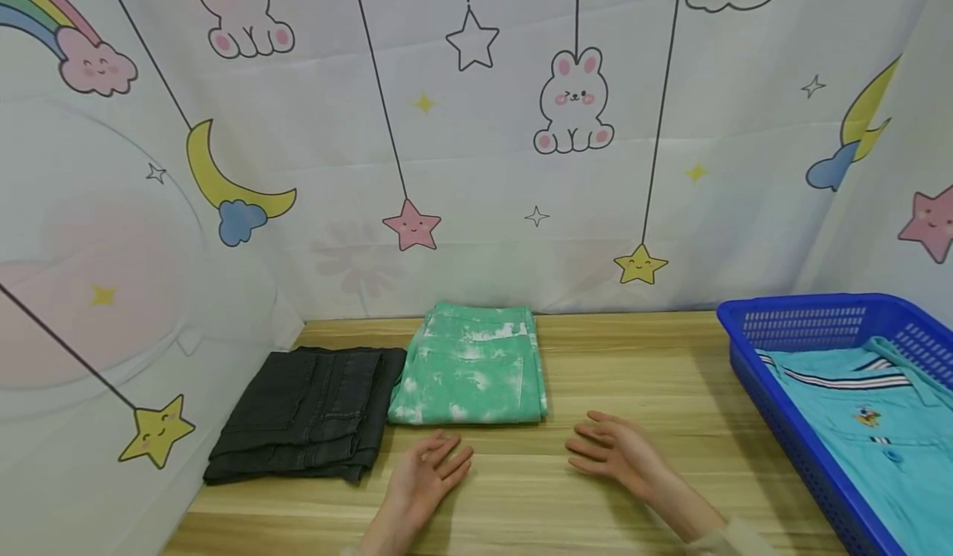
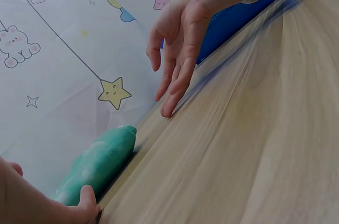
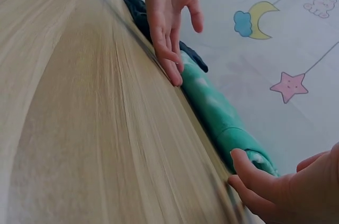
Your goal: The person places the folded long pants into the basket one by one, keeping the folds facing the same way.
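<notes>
A folded green-and-white tie-dye garment [image 1: 472,374] lies flat on the wooden table, its pocket seams showing. To its left, and touching its edge, is a folded pair of black jeans [image 1: 305,411]. My left hand [image 1: 424,477] is just in front of the green garment's near left corner, fingers loosely spread and holding nothing. Off the garment's near right corner, my right hand [image 1: 614,454] hovers over the table with relaxed fingers, also holding nothing. The right wrist view shows the green garment [image 3: 217,110] from its side as a thick, rounded fold.
At the right stands a blue plastic basket [image 1: 782,440] with a turquoise garment [image 1: 856,432] inside, striped at its edge. A white cloth backdrop [image 1: 476,167] with cartoon prints rises behind the table [image 1: 618,357] and along both sides.
</notes>
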A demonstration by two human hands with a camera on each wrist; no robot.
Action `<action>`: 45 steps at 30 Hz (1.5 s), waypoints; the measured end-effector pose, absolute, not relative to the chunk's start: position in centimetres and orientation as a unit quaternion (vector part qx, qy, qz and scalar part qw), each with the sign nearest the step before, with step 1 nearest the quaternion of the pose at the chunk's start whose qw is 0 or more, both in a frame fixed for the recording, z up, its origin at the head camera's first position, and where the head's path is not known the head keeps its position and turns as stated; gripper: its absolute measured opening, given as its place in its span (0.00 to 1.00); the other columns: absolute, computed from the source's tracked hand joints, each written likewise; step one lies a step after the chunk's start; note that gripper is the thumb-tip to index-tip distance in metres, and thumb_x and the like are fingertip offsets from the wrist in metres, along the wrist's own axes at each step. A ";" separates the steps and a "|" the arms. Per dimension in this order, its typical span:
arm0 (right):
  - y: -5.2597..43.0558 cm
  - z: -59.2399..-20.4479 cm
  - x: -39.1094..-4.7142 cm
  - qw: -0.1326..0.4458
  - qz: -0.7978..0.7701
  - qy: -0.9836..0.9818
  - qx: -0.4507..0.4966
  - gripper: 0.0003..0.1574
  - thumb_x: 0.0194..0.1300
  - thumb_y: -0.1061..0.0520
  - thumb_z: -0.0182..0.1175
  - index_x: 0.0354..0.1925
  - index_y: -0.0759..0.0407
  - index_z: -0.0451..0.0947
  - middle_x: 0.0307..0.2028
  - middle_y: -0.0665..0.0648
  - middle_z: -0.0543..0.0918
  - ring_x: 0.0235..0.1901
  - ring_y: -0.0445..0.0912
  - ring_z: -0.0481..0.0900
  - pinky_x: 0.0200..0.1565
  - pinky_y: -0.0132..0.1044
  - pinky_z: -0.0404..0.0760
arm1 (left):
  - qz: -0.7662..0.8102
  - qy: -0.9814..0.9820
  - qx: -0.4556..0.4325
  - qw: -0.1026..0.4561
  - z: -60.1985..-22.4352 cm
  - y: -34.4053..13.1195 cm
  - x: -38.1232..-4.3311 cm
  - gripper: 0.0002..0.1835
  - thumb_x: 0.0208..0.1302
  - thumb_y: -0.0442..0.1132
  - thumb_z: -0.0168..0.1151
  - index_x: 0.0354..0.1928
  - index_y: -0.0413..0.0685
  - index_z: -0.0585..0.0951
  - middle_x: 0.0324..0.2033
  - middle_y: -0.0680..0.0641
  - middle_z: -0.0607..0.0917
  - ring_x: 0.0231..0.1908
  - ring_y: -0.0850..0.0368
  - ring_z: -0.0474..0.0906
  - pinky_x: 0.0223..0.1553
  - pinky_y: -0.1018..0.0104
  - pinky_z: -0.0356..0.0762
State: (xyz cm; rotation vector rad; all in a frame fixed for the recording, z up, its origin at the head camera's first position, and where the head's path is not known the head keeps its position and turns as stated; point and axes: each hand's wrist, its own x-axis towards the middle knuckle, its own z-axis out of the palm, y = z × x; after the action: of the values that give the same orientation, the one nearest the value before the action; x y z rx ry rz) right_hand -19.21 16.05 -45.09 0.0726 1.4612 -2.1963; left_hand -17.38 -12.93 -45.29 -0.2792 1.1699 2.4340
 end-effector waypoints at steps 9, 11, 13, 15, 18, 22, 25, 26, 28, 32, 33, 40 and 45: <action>15.1 -45.2 -19.8 0.240 -0.816 0.526 0.025 0.38 0.70 0.58 0.32 0.66 0.70 0.24 0.65 0.78 0.37 0.62 0.69 0.50 0.58 0.56 0.65 | 0.891 0.402 -0.135 0.163 -44.9 -14.0 -17.9 0.37 0.69 0.39 0.30 0.63 0.42 0.17 0.66 0.31 0.32 0.66 0.33 0.40 0.67 0.51 0.48; 15.0 -45.1 -19.9 0.239 -0.817 0.524 0.028 0.38 0.70 0.57 0.32 0.66 0.70 0.24 0.65 0.78 0.37 0.62 0.70 0.49 0.58 0.56 0.65 | 0.891 0.404 -0.139 0.155 -44.8 -14.3 -18.0 0.37 0.69 0.38 0.30 0.62 0.41 0.17 0.66 0.31 0.31 0.66 0.32 0.39 0.67 0.50 0.47; 14.8 -45.1 -20.1 0.237 -0.819 0.522 0.034 0.38 0.70 0.58 0.33 0.66 0.70 0.25 0.65 0.78 0.37 0.62 0.70 0.49 0.58 0.57 0.64 | 0.891 0.405 -0.143 0.146 -44.7 -14.5 -18.0 0.37 0.68 0.38 0.30 0.62 0.42 0.16 0.66 0.31 0.31 0.66 0.32 0.39 0.67 0.50 0.47; 14.7 -45.1 -20.2 0.234 -0.821 0.519 0.038 0.37 0.70 0.59 0.33 0.66 0.70 0.26 0.65 0.78 0.37 0.62 0.71 0.49 0.58 0.58 0.64 | 0.892 0.405 -0.150 0.136 -44.6 -14.7 -18.1 0.37 0.68 0.38 0.30 0.62 0.42 0.17 0.66 0.31 0.31 0.66 0.32 0.39 0.67 0.49 0.47; 14.4 -45.0 -20.3 0.228 -0.824 0.516 0.042 0.37 0.69 0.60 0.32 0.66 0.71 0.26 0.65 0.78 0.38 0.61 0.71 0.49 0.58 0.58 0.62 | 0.893 0.401 -0.166 0.120 -44.4 -15.0 -18.2 0.37 0.67 0.38 0.31 0.63 0.43 0.18 0.66 0.32 0.30 0.66 0.32 0.39 0.67 0.49 0.48; 14.2 -45.0 -20.4 0.221 -0.830 0.510 0.046 0.37 0.69 0.60 0.32 0.66 0.71 0.26 0.64 0.79 0.38 0.61 0.72 0.48 0.59 0.59 0.60 | 0.892 0.401 -0.181 0.102 -44.3 -15.3 -18.3 0.38 0.66 0.37 0.31 0.64 0.44 0.18 0.67 0.33 0.30 0.66 0.32 0.41 0.66 0.49 0.50; 14.0 -45.0 -20.5 0.219 -0.834 0.503 0.050 0.37 0.69 0.59 0.32 0.66 0.71 0.26 0.65 0.78 0.37 0.61 0.73 0.48 0.59 0.60 0.59 | 0.892 0.402 -0.183 0.093 -44.2 -15.5 -18.3 0.37 0.66 0.37 0.31 0.64 0.44 0.20 0.67 0.34 0.30 0.65 0.31 0.41 0.66 0.49 0.50; 14.0 -45.0 -20.6 0.218 -0.836 0.502 0.051 0.37 0.70 0.59 0.32 0.66 0.71 0.27 0.65 0.78 0.38 0.61 0.73 0.48 0.59 0.60 0.59 | 0.892 0.403 -0.183 0.090 -44.1 -15.5 -18.4 0.37 0.66 0.37 0.31 0.64 0.44 0.20 0.67 0.34 0.30 0.65 0.31 0.41 0.66 0.48 0.50; 13.9 -45.0 -20.7 0.216 -0.837 0.500 0.052 0.36 0.69 0.60 0.32 0.66 0.71 0.27 0.65 0.78 0.38 0.61 0.73 0.48 0.59 0.59 0.60 | 0.892 0.404 -0.182 0.088 -44.1 -15.6 -18.4 0.37 0.66 0.36 0.31 0.64 0.44 0.20 0.67 0.34 0.29 0.65 0.31 0.41 0.66 0.48 0.49; 13.7 -45.0 -20.9 0.207 -0.837 0.503 0.055 0.36 0.69 0.61 0.32 0.67 0.71 0.29 0.64 0.79 0.40 0.60 0.74 0.50 0.58 0.59 0.61 | 0.893 0.401 -0.182 0.088 -44.1 -15.7 -18.6 0.37 0.67 0.37 0.31 0.64 0.45 0.19 0.66 0.36 0.27 0.65 0.31 0.40 0.66 0.49 0.49; 13.6 -45.0 -21.0 0.205 -0.838 0.503 0.056 0.36 0.68 0.61 0.33 0.67 0.71 0.29 0.64 0.80 0.40 0.60 0.74 0.50 0.58 0.59 0.61 | 0.894 0.400 -0.182 0.087 -44.1 -15.7 -18.6 0.37 0.67 0.37 0.31 0.64 0.45 0.19 0.66 0.36 0.27 0.65 0.30 0.40 0.66 0.49 0.49; 13.3 -44.9 -21.4 0.203 -0.836 0.507 0.060 0.36 0.67 0.63 0.33 0.67 0.70 0.30 0.64 0.79 0.40 0.60 0.73 0.51 0.59 0.59 0.61 | 0.900 0.386 -0.190 0.073 -43.9 -15.2 -18.7 0.37 0.66 0.36 0.30 0.64 0.45 0.18 0.66 0.38 0.25 0.65 0.31 0.38 0.67 0.49 0.47; 13.1 -45.1 -21.9 0.200 -0.833 0.513 0.060 0.36 0.67 0.63 0.33 0.67 0.71 0.31 0.64 0.79 0.41 0.60 0.74 0.52 0.58 0.59 0.62 | 0.902 0.377 -0.200 0.063 -43.8 -14.9 -18.8 0.38 0.66 0.36 0.31 0.63 0.46 0.17 0.66 0.39 0.23 0.66 0.32 0.37 0.67 0.50 0.47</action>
State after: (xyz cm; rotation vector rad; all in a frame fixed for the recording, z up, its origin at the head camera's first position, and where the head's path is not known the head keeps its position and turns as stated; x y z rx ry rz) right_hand -21.85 13.08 -45.05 0.1679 1.4337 -2.3288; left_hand -18.78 -14.85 -43.77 -0.6046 1.1388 2.7258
